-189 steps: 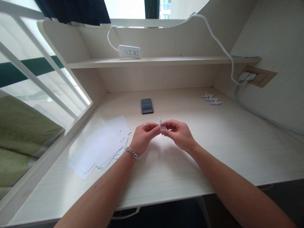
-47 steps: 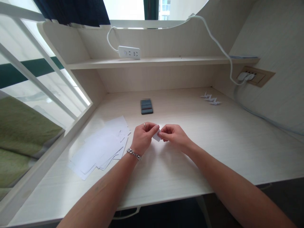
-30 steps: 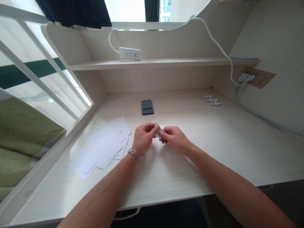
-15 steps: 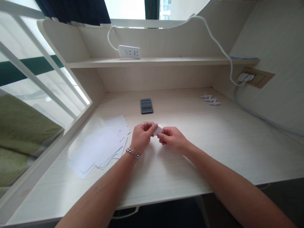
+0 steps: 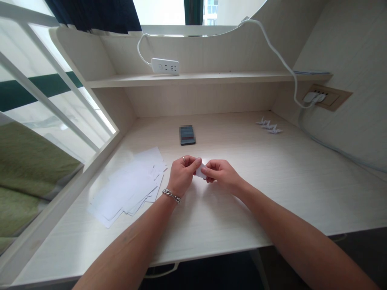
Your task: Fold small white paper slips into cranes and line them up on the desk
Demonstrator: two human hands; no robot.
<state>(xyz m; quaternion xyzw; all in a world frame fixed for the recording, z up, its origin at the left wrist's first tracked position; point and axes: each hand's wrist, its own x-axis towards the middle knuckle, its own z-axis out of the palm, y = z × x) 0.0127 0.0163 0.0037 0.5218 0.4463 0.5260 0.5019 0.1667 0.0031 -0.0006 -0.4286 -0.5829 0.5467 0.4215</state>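
Note:
A small folded piece of white paper (image 5: 200,171) is held between my two hands, above the middle of the desk. My left hand (image 5: 182,172), with a ring and a chain bracelet, pinches its left edge between thumb and fingers. From the right, my right hand (image 5: 222,173) grips the paper, thumb on top and fingers curled beneath. The fingers hide part of its folds. Loose white paper sheets (image 5: 130,183) lie overlapping to the left of my left hand. Several folded paper cranes (image 5: 269,126) stand at the back right.
Beyond my hands a dark phone (image 5: 187,135) lies on the pale desk (image 5: 290,177). A white power strip (image 5: 165,66) rests on the shelf (image 5: 205,79). Its cable (image 5: 276,50) appears to run to a wall socket (image 5: 329,97) at the right. White bars (image 5: 51,84) border the left side.
My right thumb has shifted further over the paper, and the paper has turned slightly and dropped a little between my fingers. Both hands keep their grip.

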